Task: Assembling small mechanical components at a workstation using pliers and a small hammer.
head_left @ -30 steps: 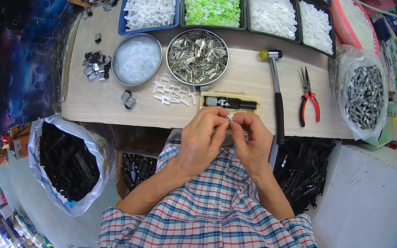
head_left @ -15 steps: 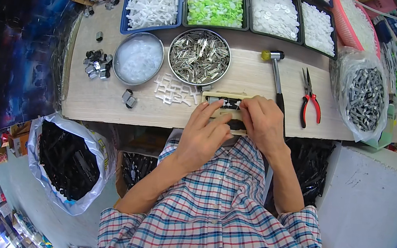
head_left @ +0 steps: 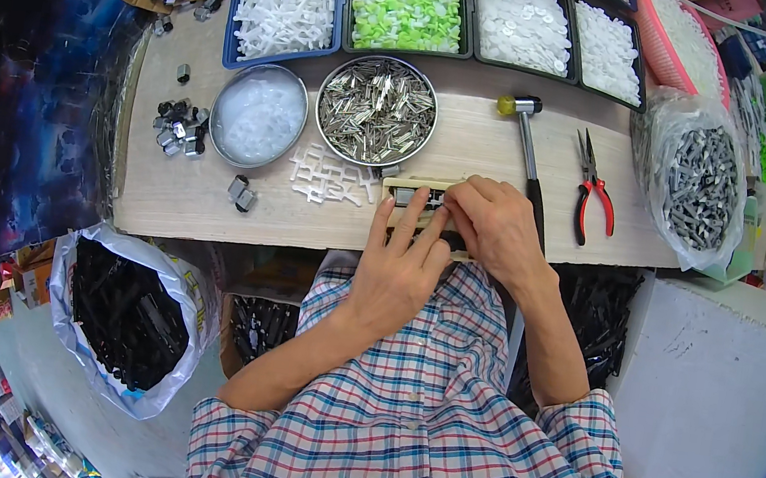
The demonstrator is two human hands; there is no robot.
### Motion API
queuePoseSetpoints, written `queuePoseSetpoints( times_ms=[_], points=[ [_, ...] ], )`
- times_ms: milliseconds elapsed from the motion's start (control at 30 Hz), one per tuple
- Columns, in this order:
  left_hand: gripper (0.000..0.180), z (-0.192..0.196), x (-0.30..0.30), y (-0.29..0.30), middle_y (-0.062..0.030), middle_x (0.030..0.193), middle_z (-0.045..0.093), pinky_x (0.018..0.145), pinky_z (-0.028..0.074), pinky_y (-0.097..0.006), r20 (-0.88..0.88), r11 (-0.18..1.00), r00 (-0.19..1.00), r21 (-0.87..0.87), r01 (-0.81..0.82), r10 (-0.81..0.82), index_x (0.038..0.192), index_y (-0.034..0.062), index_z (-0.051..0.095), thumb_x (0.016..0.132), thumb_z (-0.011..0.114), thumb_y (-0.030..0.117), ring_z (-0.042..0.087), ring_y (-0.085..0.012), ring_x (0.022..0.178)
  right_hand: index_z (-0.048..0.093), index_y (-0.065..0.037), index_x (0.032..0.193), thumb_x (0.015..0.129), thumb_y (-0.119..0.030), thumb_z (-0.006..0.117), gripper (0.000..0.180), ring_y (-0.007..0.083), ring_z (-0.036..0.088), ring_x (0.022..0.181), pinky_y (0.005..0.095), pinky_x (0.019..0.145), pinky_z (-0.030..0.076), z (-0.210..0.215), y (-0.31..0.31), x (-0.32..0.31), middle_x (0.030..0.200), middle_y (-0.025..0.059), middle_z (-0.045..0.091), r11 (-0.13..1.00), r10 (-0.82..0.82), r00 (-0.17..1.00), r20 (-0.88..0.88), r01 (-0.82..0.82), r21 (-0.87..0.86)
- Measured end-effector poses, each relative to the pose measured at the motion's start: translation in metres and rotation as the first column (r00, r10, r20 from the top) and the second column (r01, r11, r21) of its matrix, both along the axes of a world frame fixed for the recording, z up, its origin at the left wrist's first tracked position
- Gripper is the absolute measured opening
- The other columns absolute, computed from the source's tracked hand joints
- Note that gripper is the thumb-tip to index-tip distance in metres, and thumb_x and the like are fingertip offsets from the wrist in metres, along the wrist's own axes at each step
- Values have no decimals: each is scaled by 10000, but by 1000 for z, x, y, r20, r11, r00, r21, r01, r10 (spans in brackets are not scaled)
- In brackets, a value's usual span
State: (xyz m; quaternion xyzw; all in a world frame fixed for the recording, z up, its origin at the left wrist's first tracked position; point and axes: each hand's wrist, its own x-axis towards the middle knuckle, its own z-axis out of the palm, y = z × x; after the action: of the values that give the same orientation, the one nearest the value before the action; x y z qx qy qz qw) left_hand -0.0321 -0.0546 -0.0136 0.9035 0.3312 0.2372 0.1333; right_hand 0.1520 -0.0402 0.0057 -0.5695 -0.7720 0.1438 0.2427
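1. A small pale wooden jig block (head_left: 406, 187) with dark parts set in it lies at the near edge of the wooden workbench (head_left: 195, 200), just in front of the person's chest.
2. The left hand (head_left: 399, 265) lies flat on the block, fingers stretched out and together, pressing down; it grips nothing.
3. The right hand (head_left: 497, 230) is curled over the right end of the block, fingertips bent down onto it. Whether they pinch a small part cannot be told.
4. Just left of the block lies a loose scatter of white plastic pieces (head_left: 328, 177).
5. Behind it stands a round tin of small metal clips (head_left: 377, 110), and beside that a round tin of clear pieces (head_left: 258, 115).
6. A hammer with a yellow-tipped head (head_left: 525, 132) lies just right of the hands; red-handled pliers (head_left: 591, 184) lie further right.
7. Along the back stand trays: white pieces (head_left: 285, 2), green pieces (head_left: 407, 2), and white discs (head_left: 522, 20).
8. A clear bag of grey metal parts (head_left: 697, 184) sits at the right end.
9. Small dark metal parts (head_left: 175, 127) lie at the left end.
10. Below the bench, left, a white sack holds black parts (head_left: 126, 316).
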Motion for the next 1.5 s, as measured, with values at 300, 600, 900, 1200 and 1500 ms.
queuePoseSetpoints(
  times_ms=[300, 600, 900, 1200, 1500],
  points=[
    [101, -1, 8, -12, -257, 1299, 637, 1138, 326, -618, -123, 993, 991, 116, -31, 46, 867, 8, 586, 856, 593, 108, 520, -389, 1341, 661, -4, 993, 922, -41, 663, 80, 280, 648, 732, 353, 657, 498, 7, 9, 31, 866, 137, 652, 981, -167, 951, -259, 187, 55],
    [112, -3, 11, -12, -284, 1320, 617, 1133, 346, -601, -125, 991, 992, 130, 15, 1, 878, 2, 582, 864, 594, 112, 531, -381, 1322, 624, 22, 1054, 847, 39, 564, 216, 437, 592, 1044, 518, 876, 496, -2, 105, 201, 1101, 205, 631, 607, -749, 627, 213, 521, 600],
    [152, -3, 12, -11, -261, 1319, 621, 1146, 317, -614, -85, 996, 996, 84, -14, 21, 864, 16, 563, 885, 641, 145, 531, -371, 1317, 668, -26, 1072, 867, -29, 582, 222, 401, 664, 996, 474, 880, 526, -4, 157, 261, 1074, 219, 672, 734, -674, 654, 344, 543, 407],
    [193, 1, 5, 0, -248, 1270, 649, 1139, 342, -600, 14, 1000, 1000, 19, 19, -20, 857, 15, 566, 918, 648, 178, 543, -378, 1300, 655, -15, 1027, 872, -61, 647, 161, 381, 672, 923, 447, 822, 523, -2, 142, 245, 965, 193, 686, 800, -577, 796, 185, 504, 326],
    [129, 21, -3, 22, -163, 987, 650, 918, 493, -500, 462, 987, 885, -163, 15, 62, 884, 2, 587, 928, 659, 99, 632, -367, 1026, 693, -5, 1007, 922, -33, 657, 96, 258, 682, 850, 348, 758, 525, 8, 95, 148, 947, 152, 703, 746, -492, 867, -82, 468, 474]
  ],
)
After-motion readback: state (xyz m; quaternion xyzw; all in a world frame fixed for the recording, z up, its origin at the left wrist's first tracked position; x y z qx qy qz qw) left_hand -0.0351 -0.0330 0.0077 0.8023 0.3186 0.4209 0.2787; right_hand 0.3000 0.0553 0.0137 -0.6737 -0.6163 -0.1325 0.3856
